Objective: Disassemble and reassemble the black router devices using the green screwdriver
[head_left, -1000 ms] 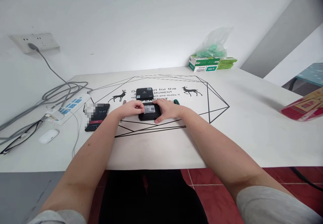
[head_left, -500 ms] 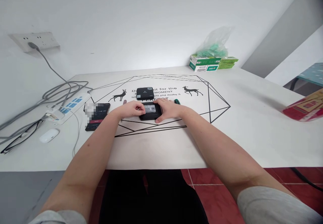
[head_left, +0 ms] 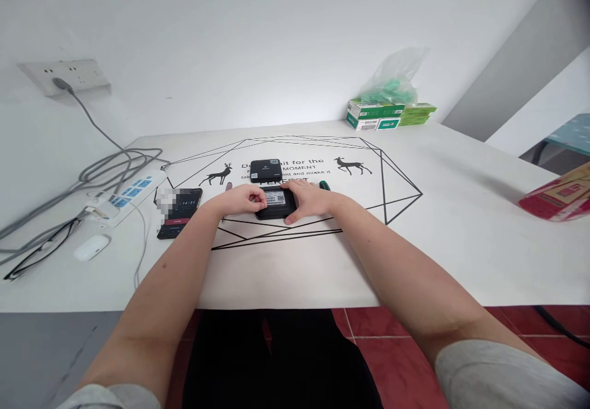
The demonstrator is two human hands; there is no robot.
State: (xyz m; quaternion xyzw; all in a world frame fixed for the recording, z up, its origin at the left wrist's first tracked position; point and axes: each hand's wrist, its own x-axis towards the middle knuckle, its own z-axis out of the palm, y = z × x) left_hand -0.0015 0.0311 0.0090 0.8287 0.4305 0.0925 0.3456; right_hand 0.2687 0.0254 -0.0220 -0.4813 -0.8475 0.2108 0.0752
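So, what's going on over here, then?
A person is working on an open black case on a white table. The right hand holds its right side, while the left hand's curled fingers are at the left edge of a printed label inside; whether they grip anything is hidden. Another flat black piece lies just beyond.

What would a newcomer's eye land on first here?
Probably the two bare hands, the left hand and right hand, meeting over a labelled black case in the middle of the white table. Just beyond it lies a second black case. Then colour: green-and-white boxes toward the back right, and a red package at the right edge.
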